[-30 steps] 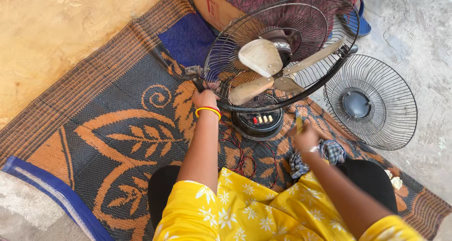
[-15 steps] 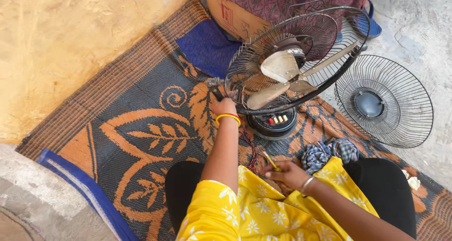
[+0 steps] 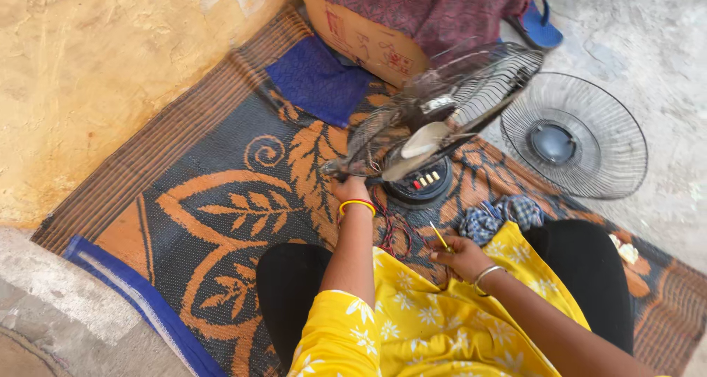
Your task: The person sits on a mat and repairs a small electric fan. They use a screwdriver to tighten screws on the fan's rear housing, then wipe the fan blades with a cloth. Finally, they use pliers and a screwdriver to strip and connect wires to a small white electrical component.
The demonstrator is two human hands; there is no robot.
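While your left hand grips the rim of the tilted fan over its base on the mat, keep it steady; your right hand, lower down, pinches a thin yellow tool—hold its tip controlled.

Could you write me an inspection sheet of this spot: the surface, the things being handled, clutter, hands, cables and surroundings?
Surface: woven black and orange leaf-patterned mat on a grey concrete floor.
Job's things: table fan with a dark wire rear cage and pale blades, tilted; thin yellow-handled tool.
Clutter: loose round wire front guard on the floor beside the fan; blue checked cloth; blue fabric square.
Hands: left hand grips the cage's lower rim; right hand holds the tool.
Cables: red and dark wires lie near the fan's base.
Surroundings: yellow plastered wall; cardboard box under patterned maroon cloth; blue sandal.
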